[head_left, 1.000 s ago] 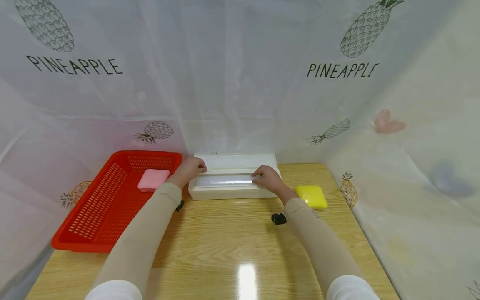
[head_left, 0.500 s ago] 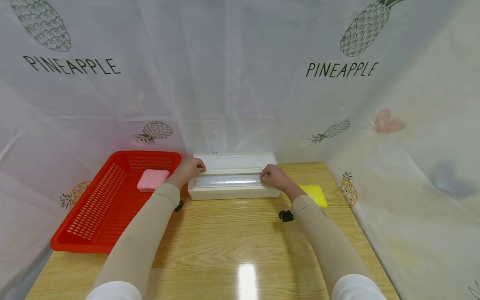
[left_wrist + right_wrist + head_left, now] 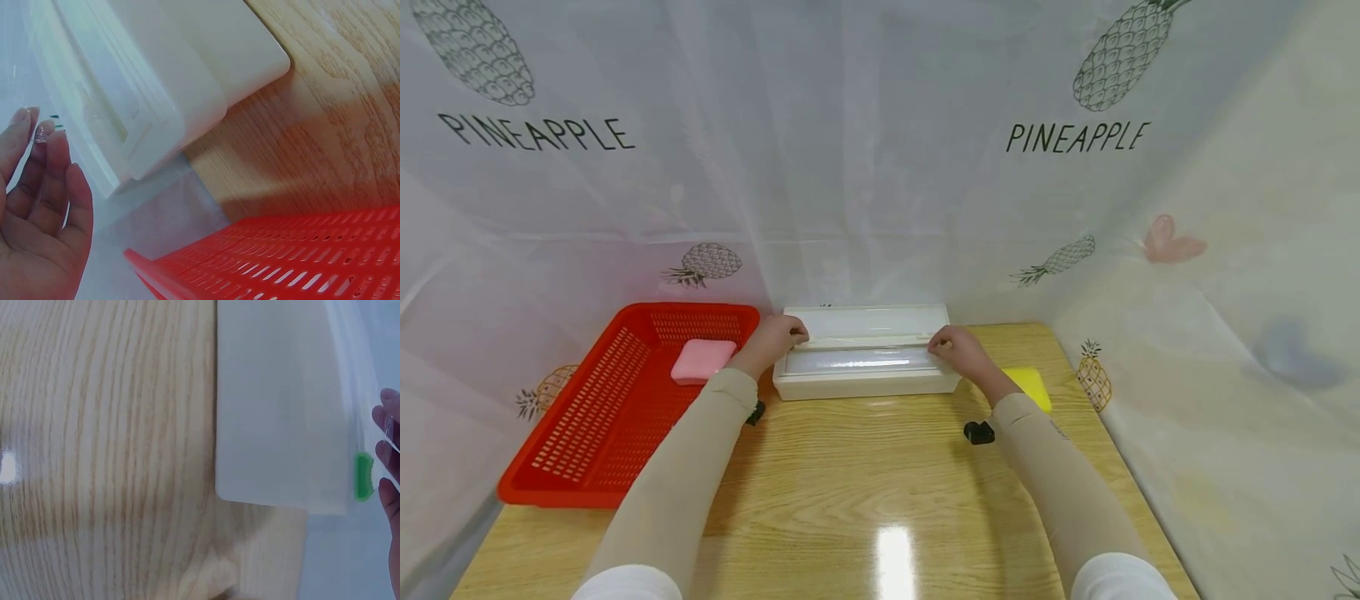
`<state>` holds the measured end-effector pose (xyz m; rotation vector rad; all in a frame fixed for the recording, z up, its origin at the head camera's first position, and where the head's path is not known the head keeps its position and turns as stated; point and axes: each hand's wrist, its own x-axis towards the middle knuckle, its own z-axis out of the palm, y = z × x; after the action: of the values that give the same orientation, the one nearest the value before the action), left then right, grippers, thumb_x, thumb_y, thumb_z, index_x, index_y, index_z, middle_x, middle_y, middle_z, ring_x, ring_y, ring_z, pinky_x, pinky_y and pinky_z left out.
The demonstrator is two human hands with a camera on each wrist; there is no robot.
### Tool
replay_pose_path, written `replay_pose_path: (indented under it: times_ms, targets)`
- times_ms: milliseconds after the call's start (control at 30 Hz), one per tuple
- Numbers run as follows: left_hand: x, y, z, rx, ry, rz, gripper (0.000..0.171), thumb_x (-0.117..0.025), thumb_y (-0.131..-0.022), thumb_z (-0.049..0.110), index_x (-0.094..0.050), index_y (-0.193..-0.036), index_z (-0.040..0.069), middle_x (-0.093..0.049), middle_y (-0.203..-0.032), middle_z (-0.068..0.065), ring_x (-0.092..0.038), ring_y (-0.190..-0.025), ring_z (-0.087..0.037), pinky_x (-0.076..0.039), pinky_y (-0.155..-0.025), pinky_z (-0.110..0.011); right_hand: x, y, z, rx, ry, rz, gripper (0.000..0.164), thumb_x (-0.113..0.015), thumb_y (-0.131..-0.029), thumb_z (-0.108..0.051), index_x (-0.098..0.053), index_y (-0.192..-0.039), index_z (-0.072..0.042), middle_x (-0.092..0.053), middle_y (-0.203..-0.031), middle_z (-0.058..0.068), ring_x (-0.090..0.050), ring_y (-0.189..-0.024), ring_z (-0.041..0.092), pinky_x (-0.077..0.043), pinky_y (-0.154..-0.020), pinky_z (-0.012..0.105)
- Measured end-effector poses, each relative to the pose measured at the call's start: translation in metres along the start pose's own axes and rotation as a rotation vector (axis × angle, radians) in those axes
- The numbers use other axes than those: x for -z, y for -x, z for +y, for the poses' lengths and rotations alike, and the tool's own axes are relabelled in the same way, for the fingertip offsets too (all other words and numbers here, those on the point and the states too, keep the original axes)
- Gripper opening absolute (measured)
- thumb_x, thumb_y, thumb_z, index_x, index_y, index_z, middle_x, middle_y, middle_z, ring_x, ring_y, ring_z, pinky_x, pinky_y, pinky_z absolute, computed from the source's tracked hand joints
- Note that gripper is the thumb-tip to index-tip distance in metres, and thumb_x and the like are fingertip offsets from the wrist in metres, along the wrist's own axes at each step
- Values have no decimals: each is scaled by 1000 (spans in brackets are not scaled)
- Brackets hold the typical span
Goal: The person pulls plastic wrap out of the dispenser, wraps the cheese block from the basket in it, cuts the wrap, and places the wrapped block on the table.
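A long white cling film dispenser (image 3: 865, 386) stands at the back of the table in the head view, its lid (image 3: 868, 319) tipped back. Clear film shines in its long opening. At the dispenser's left end, my left hand (image 3: 775, 340) pinches a bit of clear film (image 3: 41, 134) between thumb and fingertips. My right hand (image 3: 961, 350) is over the right end, also pinching clear film (image 3: 389, 430) with bent fingers. Close to those fingers, the right wrist view shows a green slider (image 3: 364, 477) on the dispenser's edge. That view cuts off most of the right hand.
A red perforated basket (image 3: 587, 433) stands at the left, with a pink block (image 3: 703, 361) in it. Partly behind the right forearm lies a yellow block (image 3: 1030, 387). A pineapple-print curtain (image 3: 850, 167) hangs right behind the dispenser. The wooden table (image 3: 850, 492) extends towards me.
My right hand has slid right, from over the opening to the dispenser's right end, still pinching. It now overlaps more of the yellow block. The left hand has stayed at the left end.
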<state>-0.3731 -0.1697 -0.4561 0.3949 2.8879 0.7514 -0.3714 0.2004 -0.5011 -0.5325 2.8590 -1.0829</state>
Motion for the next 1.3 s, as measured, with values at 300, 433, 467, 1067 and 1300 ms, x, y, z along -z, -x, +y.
replay_pose_path:
  times_ms: [300, 433, 467, 1067, 1300]
  targets:
    - [4, 4, -1, -28, 18, 25, 16, -63, -95, 11, -71, -104, 0, -68, -98, -11, -55, -87, -26, -50, -83, -38, 6, 0, -10, -84, -33, 9, 14, -62, -97, -15, -70, -103, -6, -64, -105, 9, -59, -92, 24, -52, -76, 37]
    - [7, 8, 2, -20, 42, 23, 17, -62, -97, 11, -70, -106, 0, -67, -100, -13, -57, -84, -25, -50, -81, -38, 11, 0, -18, -128, -90, -9, 18, -61, -98, -17, -67, -107, -2, -63, -104, 11, -61, -86, 25, -54, -72, 36]
    - [8, 9, 3, -13, 51, 20, 18, -61, -97, 12, -70, -107, -1, -67, -100, -14, -58, -83, -25, -51, -80, -38, 12, 0, -20, -131, -88, -11, 19, -61, -98, -17, -67, -107, -2, -63, -103, 11, -61, -84, 25, -54, -72, 36]
    - [25, 25, 11, -33, 279, 30, 20, -51, -101, 4, -64, -108, -10, -65, -97, -23, -64, -92, -38, -52, -86, -47, 34, 6, -42, 4, -49, -26, 18, -56, -100, -13, -64, -108, 1, -65, -101, 13, -60, -97, 35, -50, -82, 44]
    - [33, 29, 12, -62, 262, 39, 17, -56, -99, 9, -67, -102, -3, -66, -90, -18, -64, -90, -37, -53, -83, -44, 47, 5, -49, 44, -16, -57, 13, -56, -100, -10, -64, -105, -1, -65, -99, 15, -60, -100, 39, -50, -84, 44]
